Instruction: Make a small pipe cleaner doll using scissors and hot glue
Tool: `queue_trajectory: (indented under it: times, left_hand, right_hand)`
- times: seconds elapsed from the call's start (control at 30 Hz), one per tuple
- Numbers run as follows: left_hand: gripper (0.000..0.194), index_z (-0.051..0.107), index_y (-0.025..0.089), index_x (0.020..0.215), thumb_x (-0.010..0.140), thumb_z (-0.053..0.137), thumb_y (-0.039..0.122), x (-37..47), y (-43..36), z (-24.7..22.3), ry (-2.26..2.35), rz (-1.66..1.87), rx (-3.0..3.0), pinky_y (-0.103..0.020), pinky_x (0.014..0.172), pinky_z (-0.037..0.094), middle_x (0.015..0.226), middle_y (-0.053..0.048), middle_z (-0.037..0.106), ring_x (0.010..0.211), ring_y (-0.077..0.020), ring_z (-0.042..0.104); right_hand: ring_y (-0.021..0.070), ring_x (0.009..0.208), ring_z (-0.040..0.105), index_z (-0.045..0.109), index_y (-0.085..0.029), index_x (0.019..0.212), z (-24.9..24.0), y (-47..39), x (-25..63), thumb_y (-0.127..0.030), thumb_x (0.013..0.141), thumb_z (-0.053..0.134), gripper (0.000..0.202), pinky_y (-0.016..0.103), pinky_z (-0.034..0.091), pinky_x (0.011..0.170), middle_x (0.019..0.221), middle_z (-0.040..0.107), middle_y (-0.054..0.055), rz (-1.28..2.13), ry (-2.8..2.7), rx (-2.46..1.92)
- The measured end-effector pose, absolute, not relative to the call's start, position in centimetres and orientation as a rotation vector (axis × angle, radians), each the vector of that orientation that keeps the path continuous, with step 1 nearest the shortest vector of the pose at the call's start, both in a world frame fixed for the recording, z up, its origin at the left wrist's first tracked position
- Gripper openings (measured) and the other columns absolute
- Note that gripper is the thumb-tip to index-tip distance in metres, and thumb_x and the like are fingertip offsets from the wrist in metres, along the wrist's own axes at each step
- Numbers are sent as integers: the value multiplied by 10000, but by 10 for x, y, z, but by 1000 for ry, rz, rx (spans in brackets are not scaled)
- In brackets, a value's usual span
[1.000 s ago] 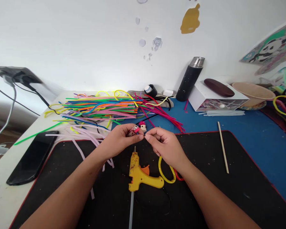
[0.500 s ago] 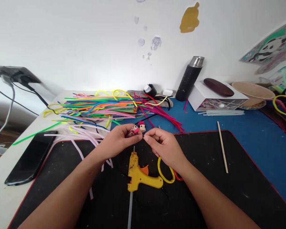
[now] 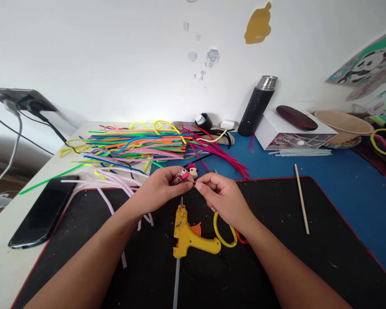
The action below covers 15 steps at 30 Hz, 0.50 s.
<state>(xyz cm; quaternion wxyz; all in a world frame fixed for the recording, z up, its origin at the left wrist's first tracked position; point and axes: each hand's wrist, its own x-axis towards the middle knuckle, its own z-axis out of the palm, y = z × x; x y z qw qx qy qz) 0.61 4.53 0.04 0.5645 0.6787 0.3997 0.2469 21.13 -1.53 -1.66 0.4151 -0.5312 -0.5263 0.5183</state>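
My left hand (image 3: 159,189) pinches a small pink and silver object (image 3: 181,175) above the black mat (image 3: 309,257). My right hand (image 3: 221,195) meets it fingertip to fingertip, gripping what looks like a thin black pipe cleaner (image 3: 197,161) that runs away toward the back. A tiny figure with a pink cap (image 3: 193,170) sits just behind the fingers. Directly below the hands lies a yellow hot glue gun (image 3: 189,234) with its nozzle pointing at them.
A heap of coloured pipe cleaners (image 3: 135,143) spreads at the back left. A black phone (image 3: 41,212) lies on the left, a wooden stick (image 3: 301,198) on the right. Yellow and red loops (image 3: 225,234) rest beside my right wrist. A black flask (image 3: 256,106) and white box (image 3: 289,128) stand behind.
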Motion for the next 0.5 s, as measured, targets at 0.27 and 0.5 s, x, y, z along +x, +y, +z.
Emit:
queue_trajectory:
  times: [0.27, 0.5]
  left_hand:
    - [344, 722, 166, 896, 911, 758, 508, 2, 46, -4, 963, 548, 1622, -246, 607, 319, 707, 48, 465, 664, -123, 374]
    - [264, 678, 176, 846, 897, 751, 425, 5, 45, -2, 951, 557, 1619, -248, 616, 315, 705, 59, 434, 659, -117, 353]
  right_hand:
    - [110, 453, 415, 709, -225, 927, -17, -15, 212, -527, 922, 735, 303, 258, 333, 452, 562, 451, -91, 1303, -1329, -1338]
    - [112, 452, 437, 703, -225, 932, -16, -16, 211, -486, 935, 710, 261, 263, 342, 456, 575, 464, -90, 1312, -1342, -1346]
